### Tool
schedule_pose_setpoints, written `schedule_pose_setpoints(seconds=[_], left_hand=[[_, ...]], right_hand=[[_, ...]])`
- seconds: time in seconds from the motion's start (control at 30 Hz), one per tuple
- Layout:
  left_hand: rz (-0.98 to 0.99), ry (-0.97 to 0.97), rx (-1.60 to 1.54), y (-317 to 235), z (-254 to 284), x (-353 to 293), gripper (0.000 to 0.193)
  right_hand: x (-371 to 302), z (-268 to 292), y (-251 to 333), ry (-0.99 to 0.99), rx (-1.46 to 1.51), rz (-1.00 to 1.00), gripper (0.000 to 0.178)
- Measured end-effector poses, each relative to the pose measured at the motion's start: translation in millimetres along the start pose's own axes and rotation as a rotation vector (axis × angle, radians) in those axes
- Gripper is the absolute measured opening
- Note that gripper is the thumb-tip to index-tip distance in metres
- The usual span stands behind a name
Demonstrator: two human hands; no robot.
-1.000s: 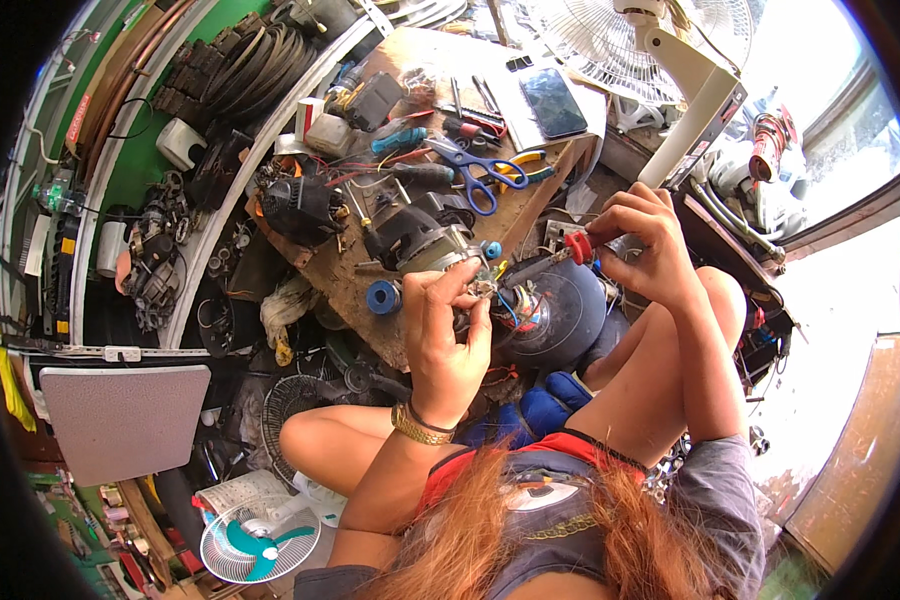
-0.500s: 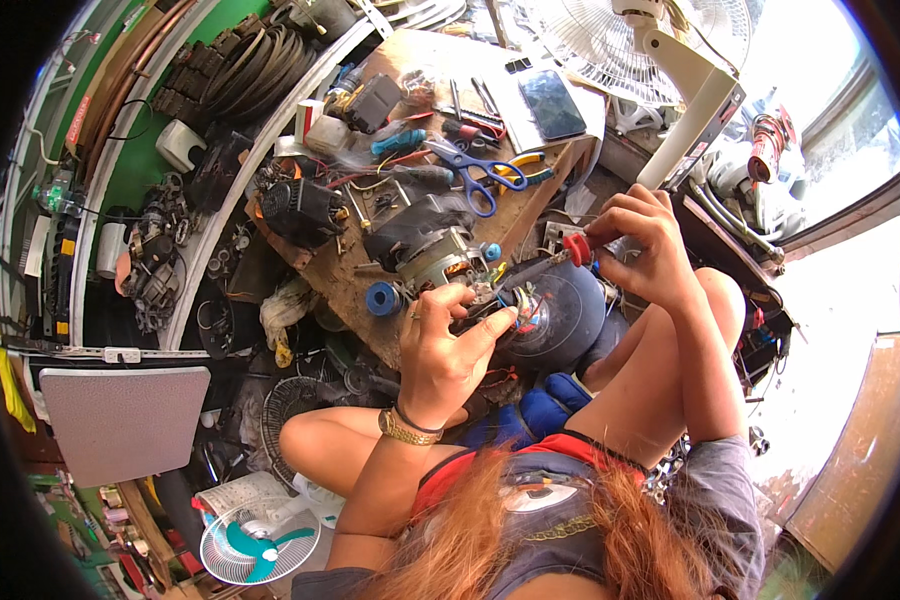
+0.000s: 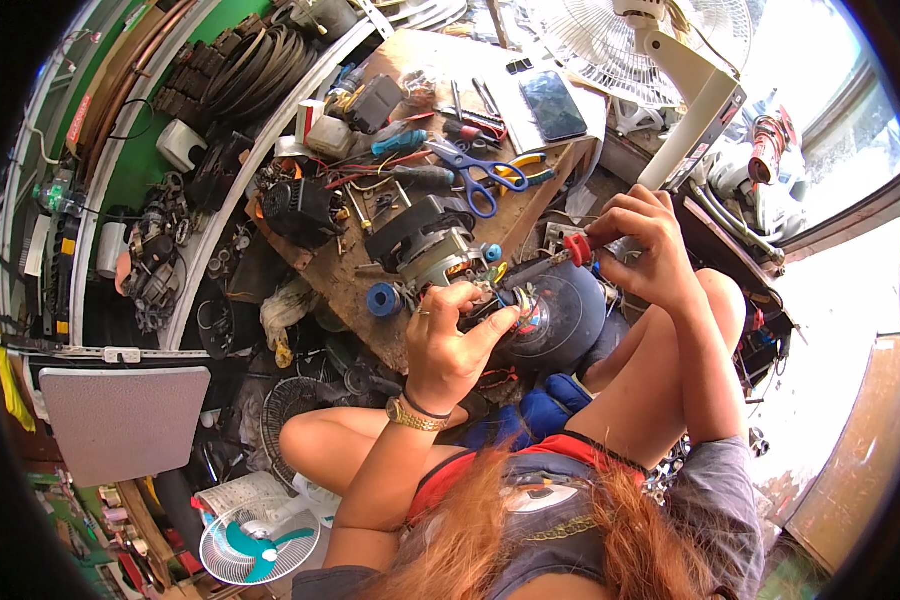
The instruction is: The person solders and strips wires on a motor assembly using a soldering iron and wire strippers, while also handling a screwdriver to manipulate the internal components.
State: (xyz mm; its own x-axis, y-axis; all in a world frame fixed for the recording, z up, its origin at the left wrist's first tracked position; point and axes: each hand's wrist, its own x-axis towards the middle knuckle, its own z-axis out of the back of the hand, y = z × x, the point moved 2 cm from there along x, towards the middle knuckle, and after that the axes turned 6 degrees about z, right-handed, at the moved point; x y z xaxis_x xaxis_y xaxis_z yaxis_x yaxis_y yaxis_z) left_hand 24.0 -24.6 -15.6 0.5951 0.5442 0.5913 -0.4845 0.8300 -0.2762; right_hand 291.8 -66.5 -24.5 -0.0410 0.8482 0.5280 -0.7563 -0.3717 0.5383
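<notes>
A fan motor [image 3: 438, 262] with a silver metal housing sits at the near edge of the wooden bench, its black part toward the bench. My left hand [image 3: 452, 335] grips its near end, thumb and forefinger closed around the wired side. Thin coloured wires [image 3: 526, 306] come out beside the thumb. From the right, my right hand [image 3: 642, 250] holds a soldering iron [image 3: 577, 250] by its red handle. Its grey shaft points left, its tip among the wires near my left fingers. My fingers partly hide the exact contact.
Blue-handled scissors [image 3: 478, 178], yellow-and-black pliers [image 3: 526, 168] and a phone [image 3: 554, 105] lie on the bench [image 3: 390, 338]. A black motor [image 3: 300, 212] stands at its left. A white stand fan [image 3: 692, 120] rises at the back right. A dark round base [image 3: 560, 325] is below my hands.
A pale haze over the bench beyond the motor has thinned. My left hand has shifted very slightly right; the right hand stays almost still with the soldering iron.
</notes>
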Motion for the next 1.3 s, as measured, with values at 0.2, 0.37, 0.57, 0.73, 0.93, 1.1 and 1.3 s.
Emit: schedule_pose_setpoints(seconds=[0.2,0.37,0.57,0.73,0.93,1.1,1.3], left_hand=[[0.092,0.008,-0.049,-3.4,2.8,4.4,0.038],[0.119,0.006,-0.081,-2.7,3.4,4.2,0.037],[0.146,0.004,-0.105,-3.0,2.6,4.9,0.035],[0.177,0.005,-0.135,-3.8,2.1,6.1,0.036],[0.184,0.002,-0.134,-3.8,3.4,7.1,0.037],[0.19,0.005,-0.143,-3.7,2.9,8.3,0.037],[0.189,0.011,-0.142,-2.6,3.1,9.5,0.036]], right_hand=[[2.0,0.3,1.1,0.002,-0.03,-0.001,0.022],[4.7,0.2,3.7,0.0,-0.055,0.003,0.022],[3.6,3.2,-0.5,-0.003,-0.075,-0.008,0.022],[4.7,2.3,0.1,-0.006,-0.083,0.002,0.022],[6.8,2.8,2.0,0.009,-0.086,0.008,0.022],[8.9,3.4,4.5,-0.018,-0.127,0.053,0.026],[13.8,9.0,16.1,-0.066,-0.233,0.113,0.03]])
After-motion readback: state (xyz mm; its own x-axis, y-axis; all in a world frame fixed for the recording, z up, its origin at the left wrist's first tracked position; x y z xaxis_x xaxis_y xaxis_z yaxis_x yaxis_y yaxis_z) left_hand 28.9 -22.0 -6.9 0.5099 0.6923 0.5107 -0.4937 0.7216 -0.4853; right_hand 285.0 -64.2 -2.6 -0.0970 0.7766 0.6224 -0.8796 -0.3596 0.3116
